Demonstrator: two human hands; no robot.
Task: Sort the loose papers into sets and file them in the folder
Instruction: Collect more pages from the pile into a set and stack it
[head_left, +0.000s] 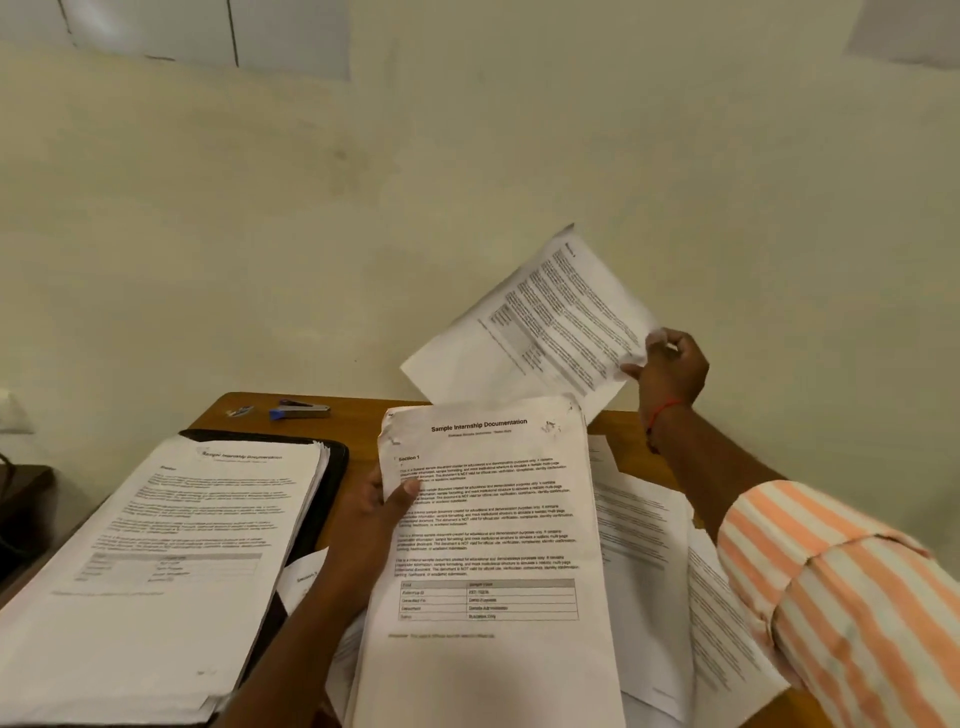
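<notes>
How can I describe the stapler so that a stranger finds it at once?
Look at the wooden table against the pale wall. At its far edge, beyond the black folder under the paper stack, lies the stapler. It is a silver bar with a blue end, longer than the small shiny item to its left.

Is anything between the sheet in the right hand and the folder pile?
Yes: the set of pages in the left hand is held up between the raised sheet and the pile on the black folder; a straight move left likely meets it.
</notes>
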